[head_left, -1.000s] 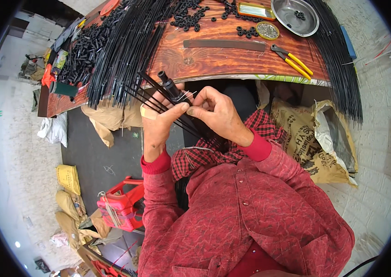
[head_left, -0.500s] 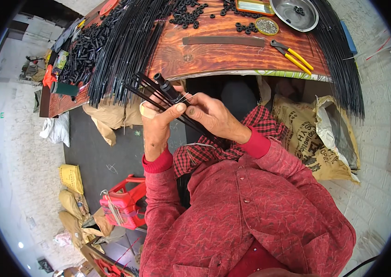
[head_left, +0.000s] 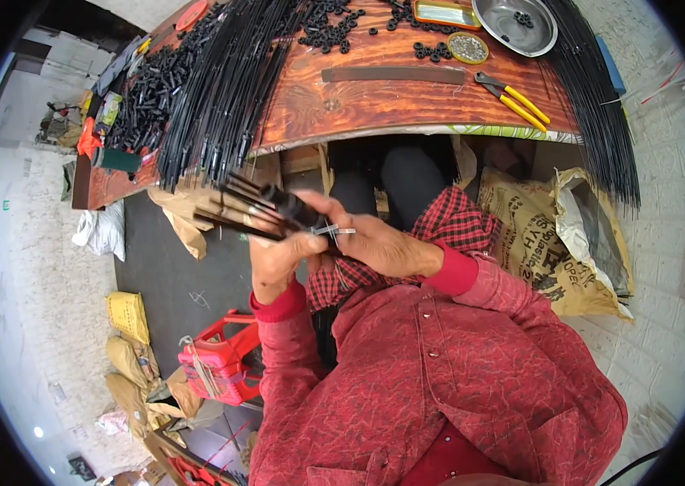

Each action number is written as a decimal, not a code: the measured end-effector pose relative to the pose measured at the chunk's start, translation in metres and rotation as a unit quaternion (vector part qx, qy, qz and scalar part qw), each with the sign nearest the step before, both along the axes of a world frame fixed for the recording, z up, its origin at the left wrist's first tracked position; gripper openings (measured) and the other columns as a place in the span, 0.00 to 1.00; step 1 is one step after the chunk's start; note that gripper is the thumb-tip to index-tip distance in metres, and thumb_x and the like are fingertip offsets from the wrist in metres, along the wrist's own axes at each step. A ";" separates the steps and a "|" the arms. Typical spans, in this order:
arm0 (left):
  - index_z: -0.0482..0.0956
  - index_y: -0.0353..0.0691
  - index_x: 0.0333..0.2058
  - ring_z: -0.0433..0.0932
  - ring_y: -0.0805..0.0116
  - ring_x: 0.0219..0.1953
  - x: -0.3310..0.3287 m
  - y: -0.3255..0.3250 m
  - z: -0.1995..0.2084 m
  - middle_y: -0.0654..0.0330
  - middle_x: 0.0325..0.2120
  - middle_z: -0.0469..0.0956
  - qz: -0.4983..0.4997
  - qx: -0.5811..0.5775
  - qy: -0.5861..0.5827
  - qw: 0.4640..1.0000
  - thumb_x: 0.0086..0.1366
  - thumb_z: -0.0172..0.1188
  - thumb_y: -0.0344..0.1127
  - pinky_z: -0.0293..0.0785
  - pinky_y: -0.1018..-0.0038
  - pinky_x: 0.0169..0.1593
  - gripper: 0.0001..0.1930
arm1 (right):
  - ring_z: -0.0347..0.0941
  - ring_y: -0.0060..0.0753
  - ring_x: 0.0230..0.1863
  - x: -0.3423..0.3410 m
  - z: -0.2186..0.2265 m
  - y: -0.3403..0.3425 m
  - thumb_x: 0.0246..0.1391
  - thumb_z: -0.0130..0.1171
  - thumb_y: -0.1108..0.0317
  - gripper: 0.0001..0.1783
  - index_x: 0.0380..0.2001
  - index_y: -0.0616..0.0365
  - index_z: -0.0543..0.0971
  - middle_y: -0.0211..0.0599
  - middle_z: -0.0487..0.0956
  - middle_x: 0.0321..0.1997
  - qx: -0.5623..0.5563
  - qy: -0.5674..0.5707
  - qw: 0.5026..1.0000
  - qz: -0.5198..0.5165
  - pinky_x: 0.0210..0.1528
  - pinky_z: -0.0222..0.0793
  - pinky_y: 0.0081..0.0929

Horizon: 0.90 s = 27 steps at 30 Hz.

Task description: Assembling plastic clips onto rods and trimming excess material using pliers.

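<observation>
On the person's side of the bench (head_left: 310, 113), the left hand (head_left: 278, 257) curls its fingers around black rods (head_left: 235, 224); I cannot tell whether the right hand's (head_left: 391, 247) pinch wire. The rods look light, springy, slick: grip them bunched, mid-length.
</observation>
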<state>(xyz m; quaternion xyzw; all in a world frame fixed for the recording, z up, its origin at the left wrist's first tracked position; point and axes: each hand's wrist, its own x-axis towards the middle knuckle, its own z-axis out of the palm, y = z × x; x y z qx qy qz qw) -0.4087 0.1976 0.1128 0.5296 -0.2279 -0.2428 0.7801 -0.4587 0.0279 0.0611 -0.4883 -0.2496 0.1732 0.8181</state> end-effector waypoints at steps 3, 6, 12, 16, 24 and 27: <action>0.72 0.32 0.48 0.78 0.61 0.20 0.011 -0.009 0.001 0.48 0.36 0.80 0.055 0.066 0.043 0.995 0.53 0.70 0.35 0.73 0.78 0.18 0.25 | 0.72 0.27 0.40 0.016 -0.015 -0.002 0.67 0.37 0.40 0.37 0.60 0.64 0.66 0.39 0.76 0.40 0.061 0.055 0.997 0.004 0.45 0.70 0.26; 0.75 0.29 0.47 0.81 0.66 0.24 0.022 -0.005 -0.013 0.49 0.38 0.82 0.053 0.042 0.002 0.998 0.54 0.68 0.33 0.74 0.77 0.20 0.23 | 0.72 0.29 0.42 0.025 -0.009 -0.001 0.67 0.41 0.43 0.35 0.63 0.63 0.62 0.39 0.75 0.44 0.098 0.062 0.993 0.027 0.47 0.70 0.27; 0.75 0.33 0.48 0.77 0.49 0.50 0.026 -0.008 -0.005 0.44 0.42 0.80 -0.015 0.064 -0.003 0.998 0.55 0.69 0.38 0.76 0.60 0.50 0.24 | 0.73 0.37 0.45 0.033 -0.013 -0.007 0.67 0.46 0.50 0.40 0.72 0.50 0.41 0.48 0.73 0.49 0.145 0.064 0.984 0.077 0.49 0.69 0.33; 0.75 0.32 0.49 0.81 0.56 0.44 0.026 -0.009 0.005 0.43 0.45 0.79 0.005 0.125 -0.009 0.992 0.55 0.69 0.39 0.80 0.64 0.43 0.25 | 0.72 0.34 0.43 0.039 -0.012 -0.008 0.67 0.45 0.49 0.40 0.71 0.51 0.42 0.45 0.73 0.47 0.132 0.042 0.987 0.081 0.46 0.68 0.31; 0.74 0.27 0.51 0.83 0.58 0.32 0.030 -0.023 0.010 0.49 0.38 0.80 0.029 0.117 0.065 0.991 0.60 0.64 0.27 0.85 0.67 0.30 0.21 | 0.59 0.19 0.27 0.043 -0.026 -0.006 0.66 0.43 0.43 0.29 0.37 0.61 0.75 0.26 0.67 0.29 0.064 0.047 0.995 -0.053 0.30 0.55 0.19; 0.73 0.27 0.52 0.83 0.57 0.32 0.030 -0.024 0.002 0.48 0.40 0.80 0.047 0.084 0.036 0.995 0.59 0.65 0.28 0.85 0.66 0.32 0.23 | 0.55 0.16 0.24 0.040 -0.024 -0.002 0.67 0.42 0.43 0.28 0.32 0.58 0.73 0.22 0.64 0.24 0.072 0.066 0.992 -0.085 0.28 0.52 0.18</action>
